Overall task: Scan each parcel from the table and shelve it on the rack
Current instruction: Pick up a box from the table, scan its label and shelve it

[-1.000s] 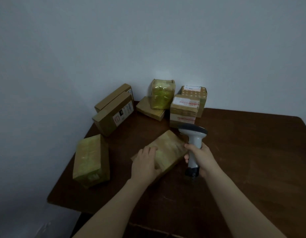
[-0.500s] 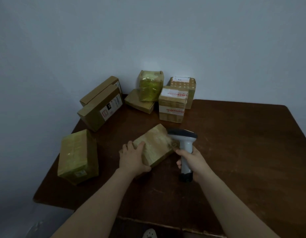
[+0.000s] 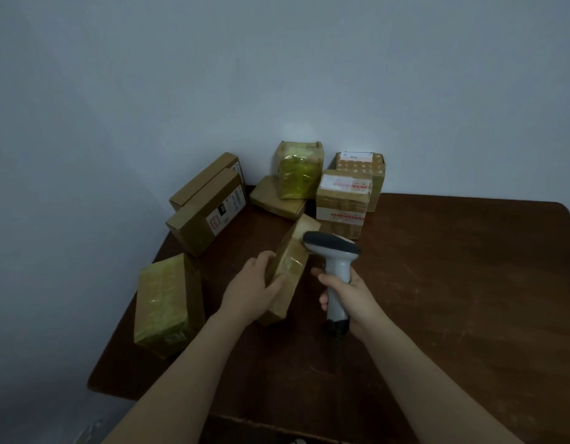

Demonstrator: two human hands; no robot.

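My left hand grips a small taped cardboard parcel and holds it tipped up on its edge above the dark wooden table. Just to its right, my right hand holds a grey handheld scanner by the handle, its head close against the parcel's upper end. The scanner's cable hangs down toward the table. No rack is in view.
A tape-wrapped parcel stands at the table's left edge. Two flat boxes lean near the back left corner. Several more parcels are stacked against the back wall. The table's near edge runs below my forearms.
My left hand has tipped the parcel from lying flat up onto its edge. The scanner in my right hand has come closer to the parcel.
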